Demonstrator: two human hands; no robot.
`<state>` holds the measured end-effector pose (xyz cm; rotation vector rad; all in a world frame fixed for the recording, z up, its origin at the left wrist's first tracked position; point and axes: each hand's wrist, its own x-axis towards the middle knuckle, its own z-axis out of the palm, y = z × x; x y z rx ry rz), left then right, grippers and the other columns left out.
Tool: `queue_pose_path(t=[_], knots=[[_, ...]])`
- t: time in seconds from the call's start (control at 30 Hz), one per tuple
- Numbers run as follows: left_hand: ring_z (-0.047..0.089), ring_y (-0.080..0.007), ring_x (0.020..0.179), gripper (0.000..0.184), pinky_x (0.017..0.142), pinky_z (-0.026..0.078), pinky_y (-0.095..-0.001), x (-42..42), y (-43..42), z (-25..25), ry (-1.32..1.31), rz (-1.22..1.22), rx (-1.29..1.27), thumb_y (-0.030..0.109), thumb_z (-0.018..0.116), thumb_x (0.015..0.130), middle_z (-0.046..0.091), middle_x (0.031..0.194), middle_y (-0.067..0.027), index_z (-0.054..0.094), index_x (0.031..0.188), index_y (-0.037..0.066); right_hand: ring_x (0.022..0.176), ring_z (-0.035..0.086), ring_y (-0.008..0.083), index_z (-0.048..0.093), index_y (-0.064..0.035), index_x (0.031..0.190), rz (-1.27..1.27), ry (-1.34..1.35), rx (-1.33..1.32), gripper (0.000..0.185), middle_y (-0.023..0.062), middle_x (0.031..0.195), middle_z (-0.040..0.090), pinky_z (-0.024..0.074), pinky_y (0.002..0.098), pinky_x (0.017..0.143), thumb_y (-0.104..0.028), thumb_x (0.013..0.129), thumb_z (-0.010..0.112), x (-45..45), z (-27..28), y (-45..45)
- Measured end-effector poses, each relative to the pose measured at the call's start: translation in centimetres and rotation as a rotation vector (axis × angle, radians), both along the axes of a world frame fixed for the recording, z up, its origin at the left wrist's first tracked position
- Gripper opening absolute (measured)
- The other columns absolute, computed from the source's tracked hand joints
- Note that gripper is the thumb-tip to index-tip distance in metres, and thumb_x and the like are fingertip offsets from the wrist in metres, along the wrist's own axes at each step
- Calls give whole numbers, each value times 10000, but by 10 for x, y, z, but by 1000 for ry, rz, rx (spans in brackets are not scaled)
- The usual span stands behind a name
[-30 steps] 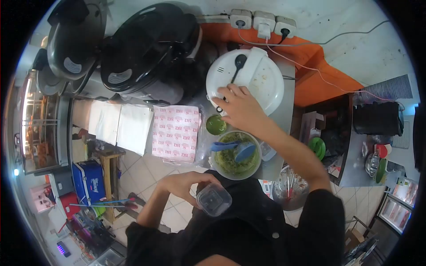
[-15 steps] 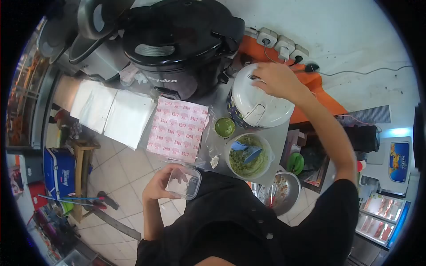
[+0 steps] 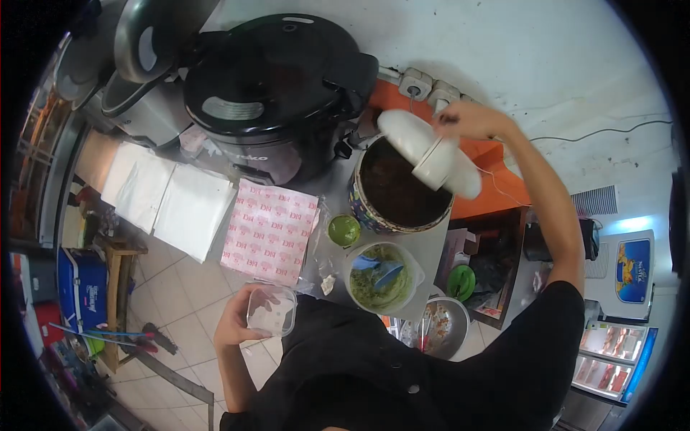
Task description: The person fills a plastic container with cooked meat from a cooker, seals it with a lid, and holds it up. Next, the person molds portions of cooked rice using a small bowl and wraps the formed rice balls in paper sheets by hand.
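Note:
My left hand (image 3: 234, 320) is closed around a clear plastic container (image 3: 272, 310), held in front of my body at the counter's near edge. Up at the right, my right hand (image 3: 468, 121) grips a white pot lid (image 3: 402, 136), tilted above the pot. Beneath it stands a large patterned pot (image 3: 357, 208), uncovered, with dark contents inside. Just in front of the pot are a tub of green paste (image 3: 363, 298) with a blue scoop (image 3: 389, 273) in it and a small cup of green sauce (image 3: 343, 230).
A big black rice cooker (image 3: 277, 79) stands at the back left. Printed wrapping paper (image 3: 269, 230) and white paper sheets (image 3: 192, 208) lie along the counter. Power sockets (image 3: 415, 84) line the wall behind the pot. Below the counter's right side sits a metal bowl (image 3: 460, 334).
My right hand has lifted the white lid off the pot and tipped it, exposing the dark inside. My left hand still holds the clear container. The whole view has shifted slightly.

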<state>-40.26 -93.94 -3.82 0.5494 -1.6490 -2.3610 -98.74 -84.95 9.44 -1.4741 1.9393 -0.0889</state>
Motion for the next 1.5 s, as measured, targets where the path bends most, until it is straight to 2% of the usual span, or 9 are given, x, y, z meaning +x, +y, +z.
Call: queue_pose_path(t=[0.23,0.33,0.47,0.53,0.63,0.67,0.83,1.0,1.5], knots=[[574,-215,1079,863,928,439,-364,-81,22,23,16,4,-31,122,893,550,594,1221,-129,464,1291,14,984,598,159,665,-47,1122,-850,-708,-482,629,93,1095,651,470,293,902,-625,902,552,-99,-2,29],[573,-216,1066,873,926,441,-366,-108,24,30,17,-19,-77,122,889,552,588,1227,-134,450,1298,14,959,616,169,671,-64,1133,-854,-696,-777,535,79,1089,668,479,303,891,-547,931,567,-108,-17,25],[575,-220,1047,883,922,443,-367,-134,32,33,-7,10,-93,127,889,551,585,1233,-139,440,1302,5,871,599,146,717,-55,1025,-664,72,-610,306,-3,925,686,465,275,800,-318,898,627,-163,-12,33],[576,-226,1057,892,920,443,-367,-133,35,35,-11,34,-105,139,891,550,584,1234,-145,435,1304,-3,906,549,129,709,-66,1000,-625,210,-963,236,1,988,668,416,249,795,-214,880,569,-192,13,78],[575,-237,1082,899,918,443,-366,-126,35,32,-29,111,-114,157,889,553,582,1235,-156,429,1307,-13,962,521,196,587,-44,887,-505,-469,-1325,310,85,969,590,403,304,789,-316,985,475,-75,80,151],[575,-241,1091,900,918,443,-366,-121,35,31,-40,137,-119,162,887,555,582,1235,-160,427,1308,-16,1014,488,206,516,-60,750,-353,-986,-1312,420,105,982,559,368,317,791,-384,1007,445,-42,90,176],[583,-259,1093,910,910,443,-361,-137,35,32,-15,129,-135,144,857,559,579,1250,-179,407,1333,-23,881,540,208,609,-52,946,-148,-459,-661,279,95,911,531,448,336,772,-315,991,528,87,0,129],[582,-267,1104,915,908,447,-368,-125,35,37,4,94,-188,142,855,560,575,1249,-176,402,1339,-21,778,602,253,644,-23,881,-113,-189,-569,134,111,844,620,462,356,706,-156,862,651,81,-98,108],[552,-272,1145,968,924,444,-390,-49,43,33,38,352,-182,256,894,577,552,1267,-188,390,1358,-13,818,704,283,747,-63,813,270,736,-37,159,128,839,709,566,393,692,-115,778,601,81,-125,80]])
